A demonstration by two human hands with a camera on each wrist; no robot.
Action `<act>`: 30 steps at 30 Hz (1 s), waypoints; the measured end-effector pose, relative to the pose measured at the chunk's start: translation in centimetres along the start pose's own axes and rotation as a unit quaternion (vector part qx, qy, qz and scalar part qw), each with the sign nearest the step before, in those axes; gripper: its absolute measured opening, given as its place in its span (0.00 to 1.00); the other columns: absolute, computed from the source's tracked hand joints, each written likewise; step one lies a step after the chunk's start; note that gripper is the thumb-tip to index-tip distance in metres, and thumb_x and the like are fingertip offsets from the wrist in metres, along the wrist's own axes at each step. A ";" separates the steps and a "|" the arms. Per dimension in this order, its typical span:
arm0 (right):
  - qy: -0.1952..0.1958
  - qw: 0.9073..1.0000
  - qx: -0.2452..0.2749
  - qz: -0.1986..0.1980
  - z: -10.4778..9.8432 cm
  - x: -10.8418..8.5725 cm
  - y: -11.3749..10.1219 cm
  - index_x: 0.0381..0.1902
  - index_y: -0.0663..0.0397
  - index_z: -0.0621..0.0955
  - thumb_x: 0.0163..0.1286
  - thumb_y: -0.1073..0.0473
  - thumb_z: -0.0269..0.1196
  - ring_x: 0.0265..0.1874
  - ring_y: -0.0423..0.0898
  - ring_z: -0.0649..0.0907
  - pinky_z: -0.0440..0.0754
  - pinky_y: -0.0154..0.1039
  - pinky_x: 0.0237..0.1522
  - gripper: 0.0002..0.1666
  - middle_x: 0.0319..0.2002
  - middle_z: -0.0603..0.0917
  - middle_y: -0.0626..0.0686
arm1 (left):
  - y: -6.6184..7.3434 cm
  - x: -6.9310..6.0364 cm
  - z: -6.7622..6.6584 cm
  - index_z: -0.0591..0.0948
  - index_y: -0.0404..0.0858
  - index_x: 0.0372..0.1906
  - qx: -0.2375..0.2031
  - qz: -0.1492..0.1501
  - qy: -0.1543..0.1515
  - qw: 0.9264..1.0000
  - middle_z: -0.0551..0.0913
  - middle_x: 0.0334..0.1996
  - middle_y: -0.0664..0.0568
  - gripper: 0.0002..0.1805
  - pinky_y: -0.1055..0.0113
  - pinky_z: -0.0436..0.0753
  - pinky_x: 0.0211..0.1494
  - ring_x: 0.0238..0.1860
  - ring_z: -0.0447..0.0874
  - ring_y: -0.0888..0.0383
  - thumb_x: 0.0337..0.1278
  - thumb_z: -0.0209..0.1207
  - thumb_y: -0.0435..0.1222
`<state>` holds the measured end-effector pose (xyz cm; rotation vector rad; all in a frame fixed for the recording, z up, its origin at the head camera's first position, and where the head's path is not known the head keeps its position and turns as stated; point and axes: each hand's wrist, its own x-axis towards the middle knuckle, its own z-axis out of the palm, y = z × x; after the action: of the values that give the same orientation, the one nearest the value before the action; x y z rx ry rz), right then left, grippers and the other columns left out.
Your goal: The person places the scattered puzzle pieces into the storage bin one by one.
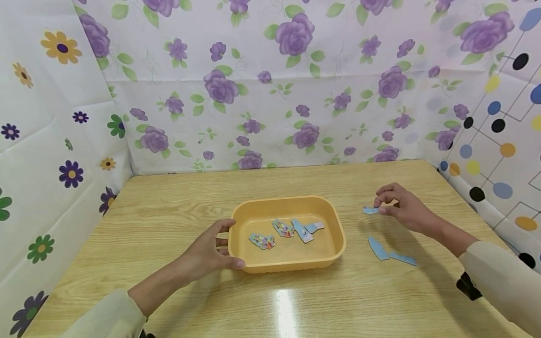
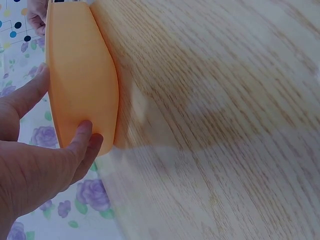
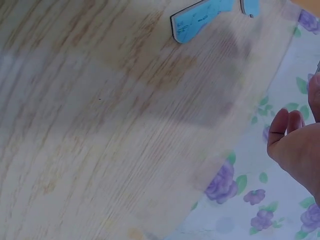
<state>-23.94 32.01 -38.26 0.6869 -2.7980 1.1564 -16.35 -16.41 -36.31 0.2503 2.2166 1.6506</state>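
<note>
My left hand [image 1: 203, 251] rests at the left end of the orange tray [image 1: 287, 267], thumb on the front rim and fingers along the side; in the left wrist view the hand [image 2: 45, 160] touches the tray's outer wall [image 2: 82, 75]. Right of the tray, my right hand [image 1: 405, 209] pinches a small light-blue piece [image 1: 370, 211] between thumb and fingers above the table. Inside the tray lie several flat pieces, among them a multicoloured one [image 1: 263, 241] and a blue-and-pale one [image 1: 302, 231]. In the right wrist view the hand [image 3: 297, 150] shows only partly, its held piece hidden.
Two light-blue pieces, a wider one [image 1: 378, 249] and a narrow one [image 1: 403, 258], lie on the wooden table [image 1: 177, 202] in front of my right hand. A flowered cloth [image 1: 262, 117] hangs behind the table, with patterned cloths at both sides.
</note>
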 end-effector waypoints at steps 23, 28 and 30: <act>0.001 1.000 -0.014 -0.003 -0.2 1.2 -1.3 0.38 0.56 0.79 0.71 0.66 0.58 0.52 0.52 0.70 0.72 0.33 0.34 0.03 0.56 0.68 0.59 | 0.2 -0.1 0.1 0.54 0.34 0.72 0.002 0.001 0.003 1.000 0.57 0.67 0.37 0.56 0.61 0.85 0.48 0.57 0.76 0.39 0.37 0.76 0.28; 0.001 1.000 -0.010 -0.010 0.0 1.5 -1.7 0.38 0.55 0.79 0.71 0.66 0.58 0.51 0.49 0.70 0.72 0.34 0.34 0.03 0.56 0.69 0.58 | 0.2 0.0 0.1 0.55 0.34 0.72 0.001 -0.002 0.007 1.000 0.57 0.67 0.37 0.56 0.61 0.86 0.48 0.56 0.76 0.39 0.36 0.76 0.28; 0.003 1.000 -0.011 -0.014 0.1 1.7 -1.8 0.38 0.55 0.80 0.71 0.66 0.58 0.51 0.48 0.70 0.72 0.34 0.34 0.03 0.56 0.69 0.58 | 0.2 0.0 0.1 0.55 0.34 0.72 0.002 -0.002 0.008 1.000 0.57 0.67 0.37 0.56 0.61 0.86 0.48 0.56 0.76 0.39 0.36 0.76 0.28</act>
<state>-24.72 30.15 -36.76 0.7179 -2.7830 1.1198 -16.29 -16.27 -36.15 0.2356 2.2303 1.6524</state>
